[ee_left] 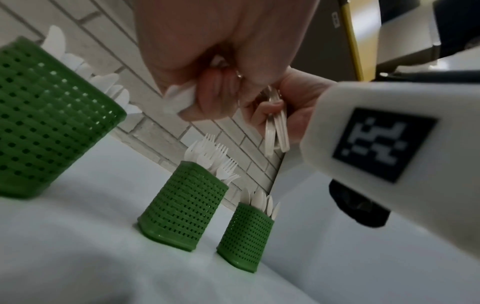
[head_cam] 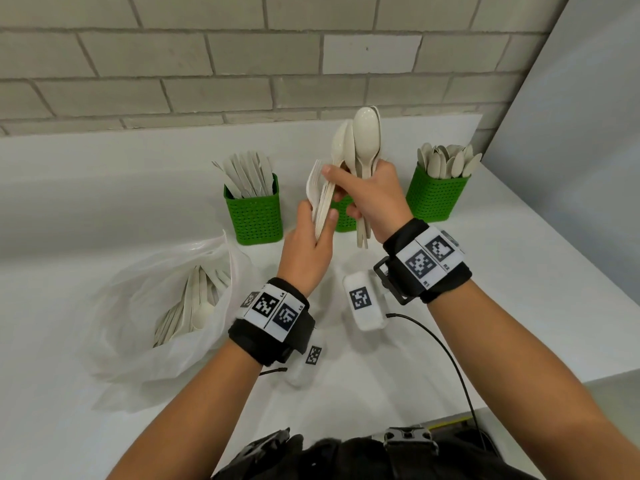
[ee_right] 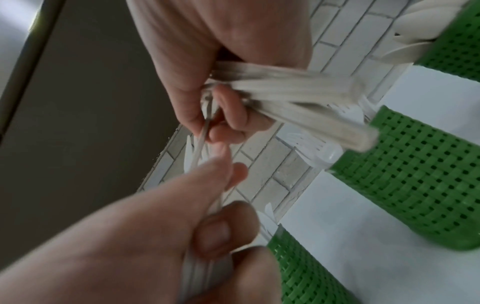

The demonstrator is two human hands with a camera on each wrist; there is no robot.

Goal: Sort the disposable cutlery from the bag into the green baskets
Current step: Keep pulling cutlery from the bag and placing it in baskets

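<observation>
- The right hand is clenched round a bunch of spoons; bowls fan up toward twelve o'clock, handles hang out below the fist
- The left hand pinches a sheaf of forks by the handles; tines point up, just at nine o'clock of the spoons
- Three green baskets stand behind: knives basket at ten o'clock, middle basket hidden behind both hands, spoon basket at two o'clock
- The bag lies open at eight o'clock, cutlery inside

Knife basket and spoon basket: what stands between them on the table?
A third green basket holding forks stands between the knife basket and the spoon basket. The left wrist view shows it plainly; in the head view both hands mostly cover it.
</observation>
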